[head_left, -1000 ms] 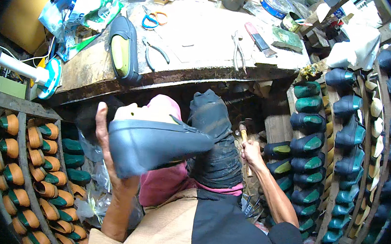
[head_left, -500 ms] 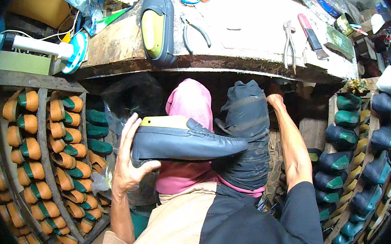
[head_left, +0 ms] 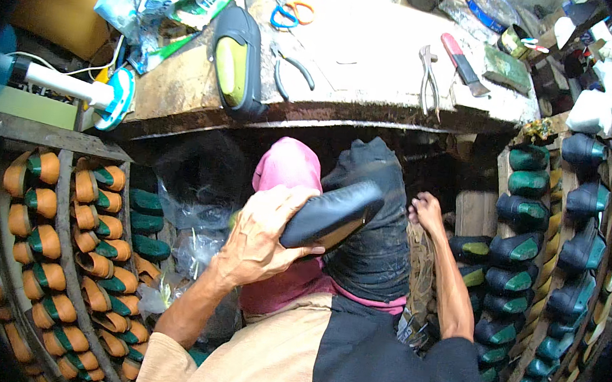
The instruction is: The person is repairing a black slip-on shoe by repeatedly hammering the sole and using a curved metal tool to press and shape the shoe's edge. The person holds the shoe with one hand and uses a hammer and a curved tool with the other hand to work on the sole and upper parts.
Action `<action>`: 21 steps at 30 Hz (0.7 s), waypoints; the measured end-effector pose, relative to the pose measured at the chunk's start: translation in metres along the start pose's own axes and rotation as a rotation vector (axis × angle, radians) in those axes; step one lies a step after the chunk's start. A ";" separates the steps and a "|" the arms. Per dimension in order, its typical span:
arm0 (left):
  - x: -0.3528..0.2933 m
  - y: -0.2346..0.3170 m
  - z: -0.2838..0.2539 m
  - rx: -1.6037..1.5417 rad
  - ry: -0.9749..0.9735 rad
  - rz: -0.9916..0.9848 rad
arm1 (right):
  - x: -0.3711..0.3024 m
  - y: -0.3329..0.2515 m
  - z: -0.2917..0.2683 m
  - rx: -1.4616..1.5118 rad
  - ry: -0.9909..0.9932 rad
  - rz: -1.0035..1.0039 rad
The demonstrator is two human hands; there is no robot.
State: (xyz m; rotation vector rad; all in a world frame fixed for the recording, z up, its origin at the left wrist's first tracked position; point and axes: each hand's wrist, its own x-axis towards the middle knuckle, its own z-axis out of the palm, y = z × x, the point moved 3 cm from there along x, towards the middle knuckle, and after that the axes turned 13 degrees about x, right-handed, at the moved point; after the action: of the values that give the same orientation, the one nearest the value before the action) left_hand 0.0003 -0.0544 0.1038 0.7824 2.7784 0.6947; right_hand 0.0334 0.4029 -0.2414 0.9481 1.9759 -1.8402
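Over my lap, my left hand [head_left: 264, 225] grips a dark blue loafer [head_left: 335, 214] around its heel end. The toe points up and to the right, and a strip of brownish underside shows along its lower edge. To the right of my dark-clad knee is my right hand [head_left: 428, 211], its fingers curled together; whether something small is in them cannot be made out. A matching loafer [head_left: 258, 65] with a yellow-green form inside lies on the workbench [head_left: 334, 54] in front of me.
On the bench lie scissors [head_left: 286, 16], pliers [head_left: 295, 72], pincers [head_left: 427, 77] and a red-handled knife [head_left: 462, 62]. Racks of orange shoes [head_left: 47, 203] stand at left, and racks of dark shoes [head_left: 521, 212] at right. A white lamp [head_left: 73, 86] is at far left.
My left hand has turned the loafer over and tilted it, toe up to the right. My right hand has come out from under the bench edge, closer to my knee.
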 end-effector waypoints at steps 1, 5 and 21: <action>-0.004 0.000 -0.002 -0.110 0.081 -0.079 | -0.015 -0.005 -0.005 0.072 0.034 -0.044; -0.024 -0.001 0.005 -0.733 0.101 -0.170 | -0.063 -0.043 -0.010 0.171 -0.023 -0.206; -0.003 -0.009 0.159 -1.959 -0.092 -0.379 | -0.208 -0.156 0.110 -0.394 0.188 -0.859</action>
State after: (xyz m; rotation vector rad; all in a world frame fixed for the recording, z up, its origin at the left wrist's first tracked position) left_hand 0.0440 -0.0013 -0.0396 -0.1793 0.9154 2.2712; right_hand 0.0659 0.2449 -0.0100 0.1356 3.0211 -1.5989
